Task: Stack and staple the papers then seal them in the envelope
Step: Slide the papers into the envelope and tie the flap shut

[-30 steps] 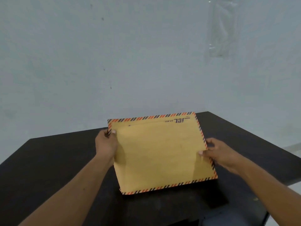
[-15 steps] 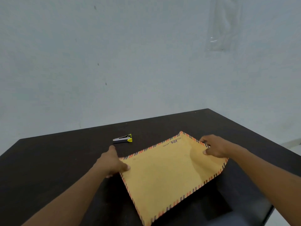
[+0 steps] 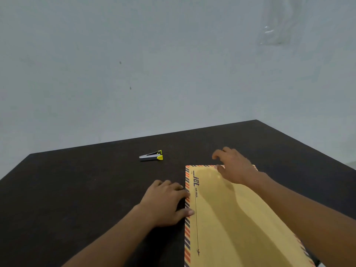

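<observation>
A brown airmail envelope (image 3: 240, 214) is lying flat on the dark bench (image 3: 77, 189). The left hand (image 3: 167, 202) is pressing its striped left edge, fingers flat, gripping nothing. The right hand (image 3: 234, 166) is hovering released over the far edge. A stapler (image 3: 151, 156) is sitting well apart. Sealing likely needs firm, even pressure along the flap edge.

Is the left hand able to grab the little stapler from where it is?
Probably yes. The left hand rests by the envelope's edge, and only bare table lies between it and the stapler further back.
</observation>
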A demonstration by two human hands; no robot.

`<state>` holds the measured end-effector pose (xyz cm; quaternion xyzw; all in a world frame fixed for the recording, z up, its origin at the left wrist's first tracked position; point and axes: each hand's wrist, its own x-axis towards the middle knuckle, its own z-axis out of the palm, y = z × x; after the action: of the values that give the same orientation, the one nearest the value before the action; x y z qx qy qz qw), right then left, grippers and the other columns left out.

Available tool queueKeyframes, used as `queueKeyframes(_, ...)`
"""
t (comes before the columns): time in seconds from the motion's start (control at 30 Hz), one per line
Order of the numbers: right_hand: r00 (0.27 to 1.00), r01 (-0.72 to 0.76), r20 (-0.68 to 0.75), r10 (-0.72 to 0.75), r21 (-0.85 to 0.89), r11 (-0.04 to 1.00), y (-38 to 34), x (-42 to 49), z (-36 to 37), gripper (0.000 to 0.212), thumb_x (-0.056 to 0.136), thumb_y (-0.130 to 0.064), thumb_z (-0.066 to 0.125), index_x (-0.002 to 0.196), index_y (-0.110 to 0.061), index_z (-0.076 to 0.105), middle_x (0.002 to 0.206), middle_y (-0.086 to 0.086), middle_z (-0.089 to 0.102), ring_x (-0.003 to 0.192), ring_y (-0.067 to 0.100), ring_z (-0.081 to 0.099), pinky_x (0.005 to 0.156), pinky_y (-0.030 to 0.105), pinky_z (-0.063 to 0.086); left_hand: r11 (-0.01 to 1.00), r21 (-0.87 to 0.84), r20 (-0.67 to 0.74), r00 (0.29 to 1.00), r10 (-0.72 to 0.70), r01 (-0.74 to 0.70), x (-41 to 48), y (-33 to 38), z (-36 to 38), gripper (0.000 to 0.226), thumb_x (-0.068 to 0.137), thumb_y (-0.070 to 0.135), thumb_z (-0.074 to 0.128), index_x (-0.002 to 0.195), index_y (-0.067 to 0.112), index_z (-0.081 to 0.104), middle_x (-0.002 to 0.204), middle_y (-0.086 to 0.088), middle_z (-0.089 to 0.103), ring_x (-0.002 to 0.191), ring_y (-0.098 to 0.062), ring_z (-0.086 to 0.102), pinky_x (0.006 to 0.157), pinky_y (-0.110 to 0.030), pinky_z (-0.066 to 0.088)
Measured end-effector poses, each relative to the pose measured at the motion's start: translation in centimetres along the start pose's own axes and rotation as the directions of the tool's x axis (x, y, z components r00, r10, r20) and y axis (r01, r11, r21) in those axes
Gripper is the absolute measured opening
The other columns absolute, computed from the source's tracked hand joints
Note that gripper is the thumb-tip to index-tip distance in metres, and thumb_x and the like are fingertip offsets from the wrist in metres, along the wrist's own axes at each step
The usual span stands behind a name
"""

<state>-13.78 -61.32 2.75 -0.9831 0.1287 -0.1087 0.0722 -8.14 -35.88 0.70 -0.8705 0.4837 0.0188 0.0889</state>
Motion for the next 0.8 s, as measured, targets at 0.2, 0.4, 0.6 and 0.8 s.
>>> queueKeyframes(0.2,0.868,-0.158,0.419,0.265,-0.274,0.949,-4.0,-5.2,-0.4,0.069,0.085,-0.068,0.052,0.135,-0.020,0.047,0.134,0.006,0.051,0.119,0.030,0.051,0.093,0.042,0.049,0.990,0.121,-0.139,0.989,-0.059,0.076,0.9,2.3,-0.1,0.076,0.089,0.079,0.023,0.126,0.022,0.058,0.127,-0.003,0.056,0.118,-0.025,0.047,0.102,-0.046,0.034)
queueKeyframes(0.4,0.903,-0.002,0.428,-0.043,0.103,0.995,-2.6,-4.8,0.8,0.049,0.100,-0.033,0.047,0.148,-0.025,0.038,0.156,-0.002,0.034,0.143,0.024,0.030,0.119,0.040,0.025,0.987,-0.108,-0.142,0.984,0.107,-0.123,0.7,1.2,0.1,0.043,0.094,0.062,0.043,0.109,0.025,0.057,0.124,0.005,0.057,0.124,-0.019,0.050,0.104,-0.039,0.043)
queueKeyframes(0.6,0.950,-0.023,0.309,0.049,-0.085,0.996,-1.3,-4.7,1.0,0.051,0.096,-0.043,0.051,0.144,-0.039,0.037,0.154,-0.004,0.034,0.141,0.025,0.033,0.111,0.052,0.032,0.988,-0.109,-0.133,0.987,0.090,-0.105,-0.1,1.3,0.7,0.046,0.098,0.055,0.039,0.139,0.036,0.046,0.133,0.004,0.050,0.118,-0.018,0.049,0.095,-0.039,0.047)
queueKeyframes(0.8,0.890,-0.108,0.401,0.216,-0.275,0.955,-1.5,-6.6,-1.4,0.073,0.084,-0.072,0.047,0.144,-0.034,0.033,0.146,0.001,0.036,0.136,0.034,0.033,0.106,0.064,0.027,0.989,0.016,-0.166,0.976,-0.143,0.148,0.5,3.0,1.6,0.059,0.099,0.060,0.024,0.142,0.023,0.041,0.131,-0.010,0.045,0.115,-0.030,0.045,0.090,-0.043,0.044)
